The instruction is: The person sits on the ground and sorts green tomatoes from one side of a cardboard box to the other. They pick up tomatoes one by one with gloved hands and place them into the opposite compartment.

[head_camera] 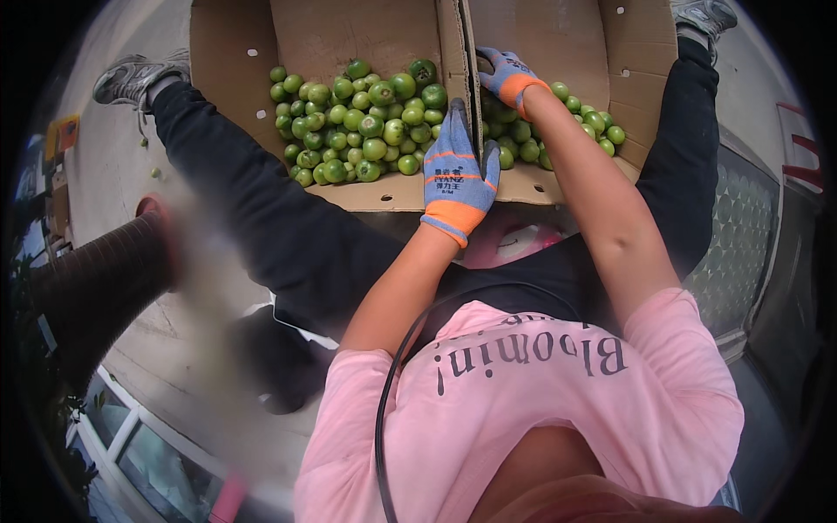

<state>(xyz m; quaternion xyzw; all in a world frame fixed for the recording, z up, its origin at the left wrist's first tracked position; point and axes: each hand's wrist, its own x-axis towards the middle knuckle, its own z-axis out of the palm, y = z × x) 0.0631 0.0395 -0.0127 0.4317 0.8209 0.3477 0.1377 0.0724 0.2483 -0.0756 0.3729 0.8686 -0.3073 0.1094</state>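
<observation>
My left hand [460,173], in a blue and orange work glove with dark fingertips, straddles the adjoining side walls of two cardboard boxes. Its fingers lie along the left side of these walls and its thumb is on the right. Many small green tomatoes [373,124] are heaped in the left cardboard box [356,33]. My right hand [513,75], gloved alike, reaches into the right cardboard box [539,33] against its left wall. Its fingertips are partly hidden there. More green tomatoes [592,121] lie under and beside my right forearm.
My legs [261,176] are spread around the boxes. A few loose green tomatoes [155,172] lie on the pale floor to the left. A dark ribbed cylindrical object [108,252] stands at left. Beside my right leg is a panel with a pattern of circles [742,235].
</observation>
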